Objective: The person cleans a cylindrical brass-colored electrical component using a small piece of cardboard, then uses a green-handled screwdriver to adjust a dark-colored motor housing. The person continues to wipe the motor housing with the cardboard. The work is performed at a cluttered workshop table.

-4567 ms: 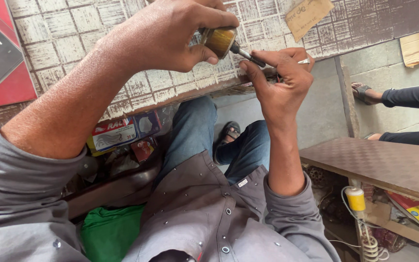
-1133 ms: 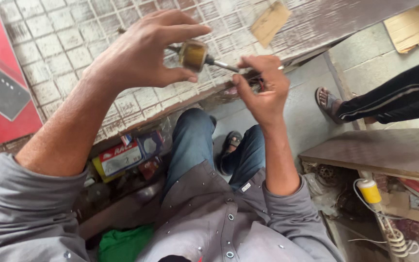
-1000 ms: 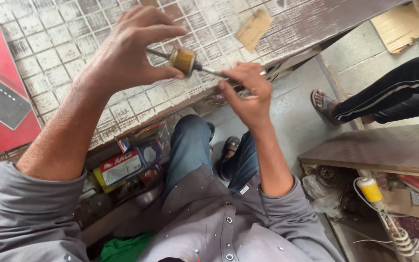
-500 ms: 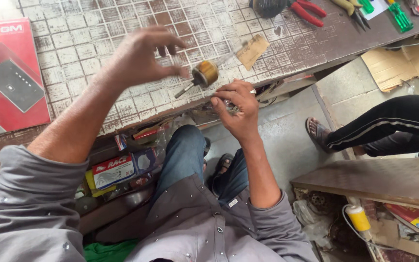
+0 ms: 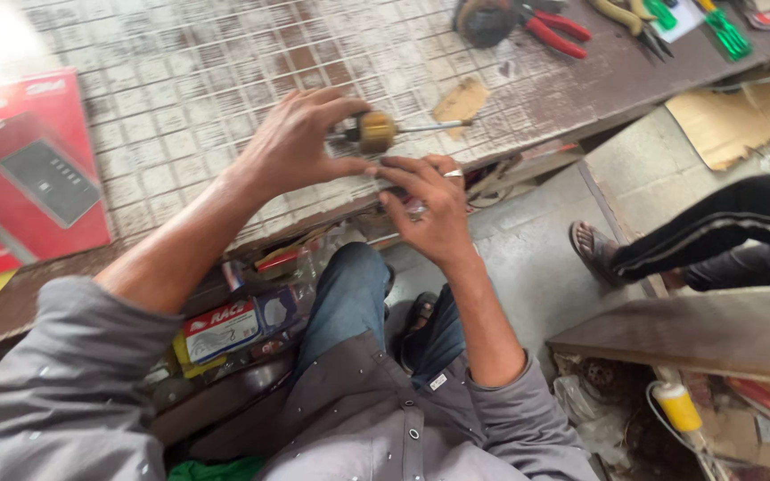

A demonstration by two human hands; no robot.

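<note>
Left hand (image 5: pixel 300 147) gripping screwdriver (image 5: pixel 376 132), likely over bench edge (image 5: pixel 314 227)

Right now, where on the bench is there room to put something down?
The checkered benchtop is bare between the red box and the left hand, and above the cardboard scrap. The far right corner is crowded with pliers and green tools.
</note>
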